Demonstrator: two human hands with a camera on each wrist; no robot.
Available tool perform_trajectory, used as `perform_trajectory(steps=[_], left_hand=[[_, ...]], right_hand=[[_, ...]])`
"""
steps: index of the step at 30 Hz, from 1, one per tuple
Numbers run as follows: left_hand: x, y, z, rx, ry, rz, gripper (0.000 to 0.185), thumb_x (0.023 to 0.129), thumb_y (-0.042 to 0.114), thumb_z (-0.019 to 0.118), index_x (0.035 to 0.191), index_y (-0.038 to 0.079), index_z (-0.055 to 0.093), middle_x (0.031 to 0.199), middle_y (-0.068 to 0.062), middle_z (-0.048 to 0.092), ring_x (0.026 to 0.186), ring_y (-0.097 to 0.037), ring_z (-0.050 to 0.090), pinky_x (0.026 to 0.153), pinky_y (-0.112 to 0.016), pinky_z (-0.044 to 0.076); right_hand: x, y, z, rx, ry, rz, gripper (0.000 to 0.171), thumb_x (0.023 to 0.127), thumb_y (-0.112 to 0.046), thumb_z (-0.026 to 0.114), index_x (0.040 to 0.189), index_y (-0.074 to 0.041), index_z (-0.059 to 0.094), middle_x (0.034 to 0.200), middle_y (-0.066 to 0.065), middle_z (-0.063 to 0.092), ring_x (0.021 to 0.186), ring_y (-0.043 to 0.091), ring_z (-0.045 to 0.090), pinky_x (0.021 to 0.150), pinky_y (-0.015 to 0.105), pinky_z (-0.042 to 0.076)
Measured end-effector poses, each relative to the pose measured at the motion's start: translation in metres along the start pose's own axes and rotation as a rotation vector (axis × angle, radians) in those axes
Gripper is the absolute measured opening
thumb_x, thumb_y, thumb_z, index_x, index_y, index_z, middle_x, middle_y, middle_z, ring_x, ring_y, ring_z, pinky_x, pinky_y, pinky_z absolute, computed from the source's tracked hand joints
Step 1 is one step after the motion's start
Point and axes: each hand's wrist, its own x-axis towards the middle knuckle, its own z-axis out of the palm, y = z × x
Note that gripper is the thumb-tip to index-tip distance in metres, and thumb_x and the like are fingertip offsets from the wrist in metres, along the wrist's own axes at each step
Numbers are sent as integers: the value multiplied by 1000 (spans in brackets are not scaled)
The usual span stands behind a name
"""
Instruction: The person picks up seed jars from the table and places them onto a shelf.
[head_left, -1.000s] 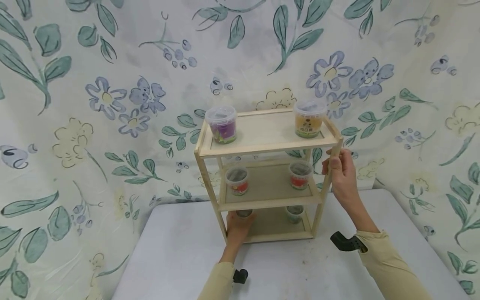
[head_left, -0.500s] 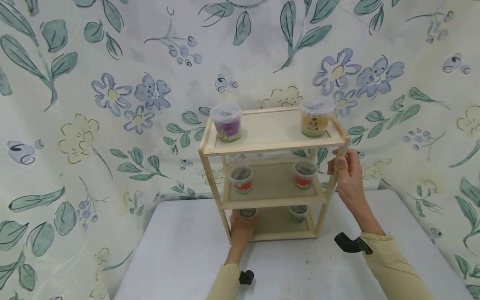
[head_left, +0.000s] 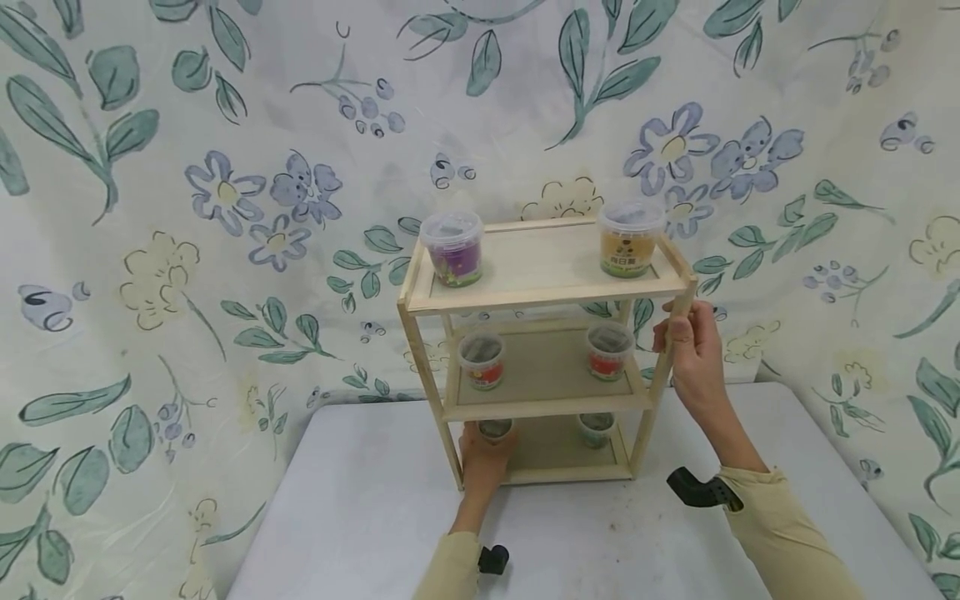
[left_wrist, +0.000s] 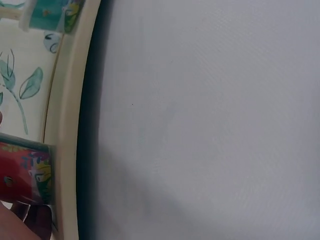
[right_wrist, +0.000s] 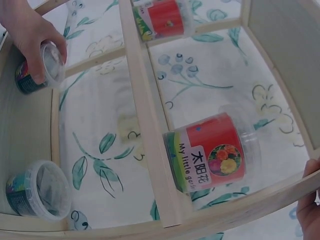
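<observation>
A three-tier wooden shelf rack (head_left: 540, 262) stands on the white table. At the left end of its bottom tier, my left hand (head_left: 483, 458) grips a small clear plastic tub (head_left: 495, 430). The right wrist view shows fingers and thumb around that tub, which has a colourful label. Seen close up in the left wrist view, its red side (left_wrist: 22, 172) is by the rack's pale edge, fingers beside it. My right hand (head_left: 697, 350) holds the rack's front right post, thumb in front and fingers behind. Another tub (head_left: 597, 427) sits at the bottom tier's right.
Two red-labelled tubs, left (head_left: 482, 367) and right (head_left: 609, 357), are on the middle tier. On top stand a purple-labelled tub (head_left: 455, 254) and a yellow-labelled one (head_left: 628, 246). A floral curtain (head_left: 300, 183) hangs behind the table (head_left: 360, 500).
The head view has shifted slightly, so everything appears a little further right than a second ago. Both hands keep their holds, and the tubs stay in their places on the rack.
</observation>
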Motion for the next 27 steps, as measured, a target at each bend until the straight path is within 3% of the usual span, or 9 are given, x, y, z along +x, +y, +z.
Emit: perform_trajectory(steps=[9, 14, 20, 27], left_hand=[[-2, 6, -5, 43, 35, 3, 85, 78, 36, 79, 145, 5, 36, 124, -22, 52, 116, -38, 47, 93, -56, 46], [-4, 9, -8, 46, 64, 10, 81, 77, 34, 79, 140, 3, 38, 126, -20, 51, 118, -37, 43, 97, -57, 42], [-16, 21, -5, 110, 144, 95, 78, 74, 25, 77, 135, -7, 41, 129, -26, 51, 120, -47, 43, 96, -66, 37], [-30, 29, -9, 142, 166, 204, 76, 77, 22, 77, 136, -7, 40, 139, -33, 42, 127, -54, 39, 98, -73, 30]], right_hand=[[-1, -4, 4, -16, -5, 9, 27, 107, -12, 37, 120, 10, 43, 80, -2, 53, 70, 10, 50, 72, 25, 42], [-1, -4, 5, -10, 1, -3, 28, 107, -13, 37, 120, 11, 44, 79, -3, 54, 69, 9, 51, 71, 25, 42], [-1, -1, 3, 4, 18, -13, 27, 106, -10, 37, 119, 13, 44, 82, -1, 56, 70, 8, 52, 70, 22, 43], [-19, 12, 1, -106, -10, 93, 26, 107, -11, 37, 119, 10, 45, 87, 4, 56, 76, 4, 54, 75, 16, 44]])
